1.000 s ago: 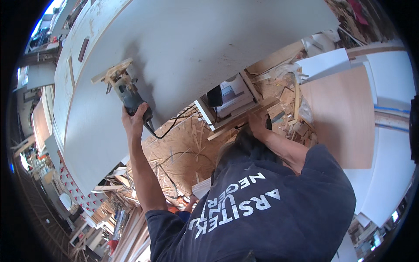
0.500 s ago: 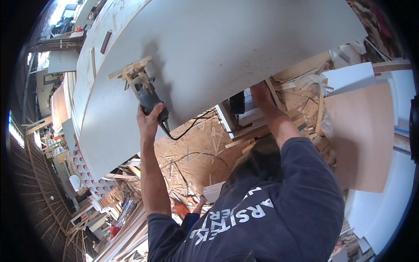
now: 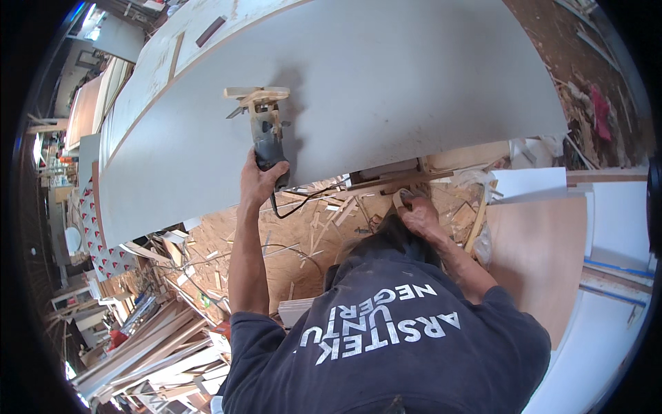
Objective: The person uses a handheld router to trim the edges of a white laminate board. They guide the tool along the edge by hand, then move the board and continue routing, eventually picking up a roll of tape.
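My left hand [image 3: 262, 178] is wrapped round the dark body of a trim router [image 3: 267, 141], a small power tool with a pale wooden base at its far end. It is over the large grey panel [image 3: 386, 83]; whether it touches the surface I cannot tell. A black cord [image 3: 303, 204] runs from its near end toward the panel's near edge. My right hand [image 3: 418, 215] is close to my body, just this side of a wooden strip [image 3: 407, 181], its fingers curled round something small that I cannot make out.
Wood offcuts and shavings litter the brown board [image 3: 289, 224] below the panel. To the right lean a light-brown sheet [image 3: 538, 241] and white sheets [image 3: 617, 221]. Long strips of timber [image 3: 148, 348] are heaped at the lower left. A pink cloth [image 3: 601, 114] lies far right.
My right hand has drawn back from under the panel's near edge toward my body. The trim router, still in my left hand, has turned more upright in view. My view has shifted.
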{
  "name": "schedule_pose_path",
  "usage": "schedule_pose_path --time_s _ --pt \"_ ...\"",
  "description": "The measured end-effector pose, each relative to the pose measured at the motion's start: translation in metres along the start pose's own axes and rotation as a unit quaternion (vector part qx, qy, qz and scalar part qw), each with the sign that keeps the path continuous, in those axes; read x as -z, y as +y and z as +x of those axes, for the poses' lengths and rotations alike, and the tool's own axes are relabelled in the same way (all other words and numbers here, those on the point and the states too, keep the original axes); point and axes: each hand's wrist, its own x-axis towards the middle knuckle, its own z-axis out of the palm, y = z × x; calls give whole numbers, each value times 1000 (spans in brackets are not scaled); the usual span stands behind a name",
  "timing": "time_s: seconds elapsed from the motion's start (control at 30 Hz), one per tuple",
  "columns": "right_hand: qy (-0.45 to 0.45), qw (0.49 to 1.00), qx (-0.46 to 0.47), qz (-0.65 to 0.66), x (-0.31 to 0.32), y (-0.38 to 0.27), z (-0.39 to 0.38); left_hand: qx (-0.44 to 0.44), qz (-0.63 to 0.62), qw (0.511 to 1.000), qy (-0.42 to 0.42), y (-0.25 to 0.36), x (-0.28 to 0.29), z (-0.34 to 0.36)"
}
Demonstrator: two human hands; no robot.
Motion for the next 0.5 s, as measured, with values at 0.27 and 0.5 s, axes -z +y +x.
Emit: schedule_pose_path --time_s 0.27,0.5 --pt "-81 908 310 -271 -147 76 191 3 -5 1000 31 -6 11 -10" --pt "111 950 282 -79 -214 126 209 28 13 999 11 3 2 -1"
